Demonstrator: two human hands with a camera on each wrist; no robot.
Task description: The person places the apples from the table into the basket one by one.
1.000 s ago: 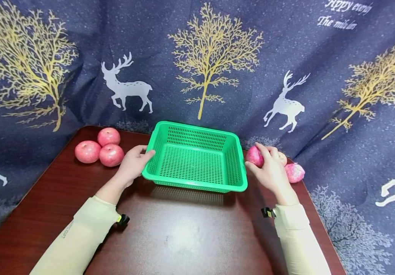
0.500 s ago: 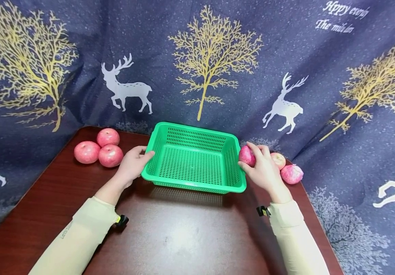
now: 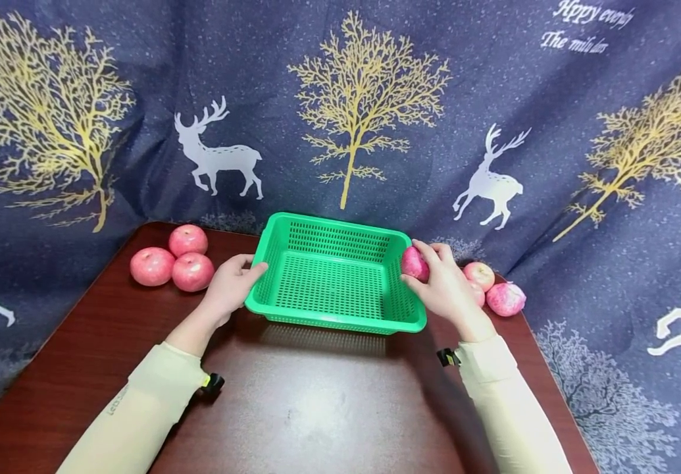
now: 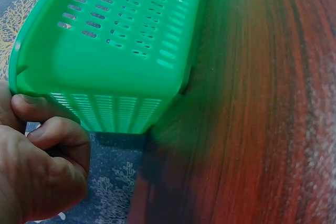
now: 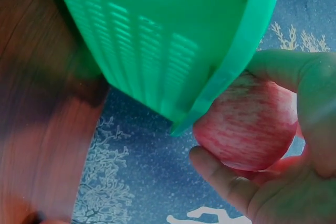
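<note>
A green plastic basket [image 3: 335, 320] with slotted walls stands at the back middle of the table, its inside bare. My left hand [image 3: 230, 288] grips its left rim, thumb on top and fingers curled beneath in the left wrist view [the basket wall [image 4: 79, 72] fills the upper part there]. At the opposite end, my right hand [image 3: 448, 289] holds a red apple [image 3: 414, 264] between thumb and fingers, overlapping the right rim. The right wrist view shows the streaked apple [image 5: 249, 124] right beside the rim's outer edge, with part of it hidden by the fingers.
Three pink-red apples [image 3: 192, 271] sit together at the table's back left. On the right, behind my right hand, are a paler apple [image 3: 479, 276], a partly hidden one [image 3: 476, 294] and a mottled pink-white fruit [image 3: 506, 299]. A dark blue printed cloth [image 3: 340, 85] hangs behind the table [image 3: 316, 408].
My right hand has carried the apple leftward, from beside the other fruit to the basket's right rim, uncovering fruit behind it. My left hand keeps its grip on the basket.
</note>
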